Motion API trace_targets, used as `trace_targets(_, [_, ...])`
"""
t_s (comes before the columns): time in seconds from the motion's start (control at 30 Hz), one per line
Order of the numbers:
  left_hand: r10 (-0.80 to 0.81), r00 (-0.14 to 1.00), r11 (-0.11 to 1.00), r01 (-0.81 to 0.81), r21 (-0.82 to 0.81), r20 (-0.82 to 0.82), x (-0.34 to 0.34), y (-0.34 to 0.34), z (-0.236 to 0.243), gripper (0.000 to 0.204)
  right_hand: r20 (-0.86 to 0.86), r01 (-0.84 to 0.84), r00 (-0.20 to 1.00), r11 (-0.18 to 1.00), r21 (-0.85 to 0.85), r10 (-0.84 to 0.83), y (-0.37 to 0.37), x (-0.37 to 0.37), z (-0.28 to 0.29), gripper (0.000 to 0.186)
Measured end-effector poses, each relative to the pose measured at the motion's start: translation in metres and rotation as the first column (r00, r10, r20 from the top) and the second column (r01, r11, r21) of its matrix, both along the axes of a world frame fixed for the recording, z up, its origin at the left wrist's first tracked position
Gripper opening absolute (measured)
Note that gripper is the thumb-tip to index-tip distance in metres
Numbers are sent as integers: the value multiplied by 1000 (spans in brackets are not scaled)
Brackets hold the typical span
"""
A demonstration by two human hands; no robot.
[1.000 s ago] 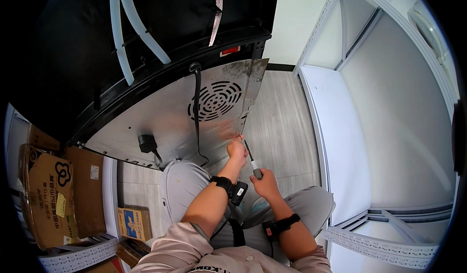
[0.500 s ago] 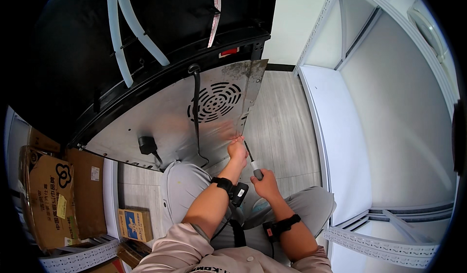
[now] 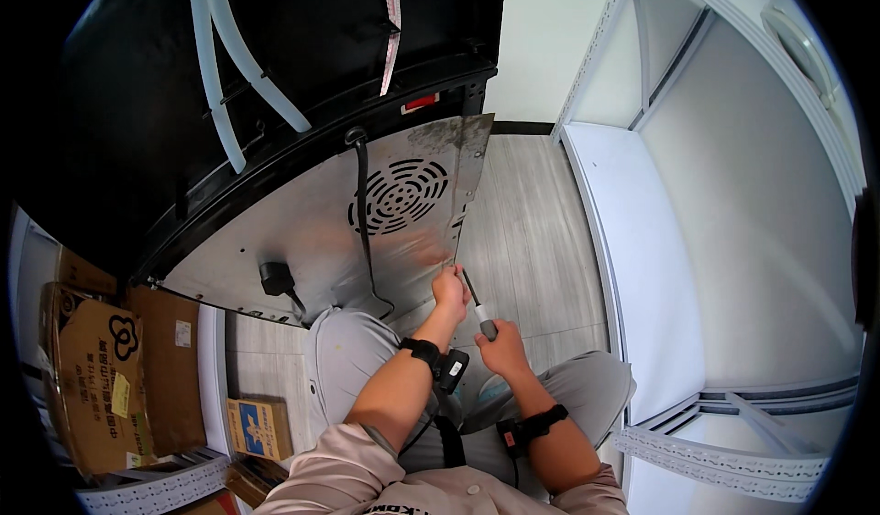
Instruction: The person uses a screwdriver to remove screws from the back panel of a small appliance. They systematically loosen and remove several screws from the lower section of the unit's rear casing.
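Observation:
My right hand (image 3: 504,349) is wrapped around the grey handle of a screwdriver (image 3: 489,330), its thin dark shaft slanting up and left. The shaft's tip is at the right edge of a silvery metal panel (image 3: 312,231), low on an appliance. Beside that tip my left hand (image 3: 449,293) has its fingers closed together at the panel's edge. What they pinch, if anything, is too small to tell. The panel has a round slotted vent (image 3: 400,199) and a black power cord (image 3: 362,194) running down it. A black plug (image 3: 275,278) is at its lower left.
The black appliance body (image 3: 119,121) rises above the panel, with pale hoses (image 3: 215,75) and a red switch (image 3: 421,102). At right stands a white metal shelf (image 3: 632,267). Cardboard boxes (image 3: 101,377) sit at left on shelving, beside a small box (image 3: 259,427). Wood-look floor (image 3: 532,221) lies between.
The view has shifted slightly, so the appliance appears a little further left. My hands stay at the panel's right edge, with the screwdriver still in my right hand.

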State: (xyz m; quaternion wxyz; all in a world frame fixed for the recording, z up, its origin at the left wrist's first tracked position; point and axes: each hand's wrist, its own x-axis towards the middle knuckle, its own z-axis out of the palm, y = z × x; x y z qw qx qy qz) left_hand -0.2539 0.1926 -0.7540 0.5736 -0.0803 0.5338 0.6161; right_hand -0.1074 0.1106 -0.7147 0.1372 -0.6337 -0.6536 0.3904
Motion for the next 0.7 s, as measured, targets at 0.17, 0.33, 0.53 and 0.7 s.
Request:
trace_targets(0.17, [-6,996,1000,5,6,87,3,-3,2,18,2,95,995,995,8,-95,2,0,4,41])
trace_targets(0.33, [-184,969,973,156,171,163,5,-11,3,29,-35,148,989,988,36,-147,3,-2,11,39])
trace_targets(0.53, [-256,965,967,255,26,52,12,-14,-9,23,5,140,990,990,13,-140,3,1,7,42])
trace_targets(0.7, [-265,963,963,266,-37,43,8,-19,-35,21,71,95,993,992,-84,-89,2,2,0,43])
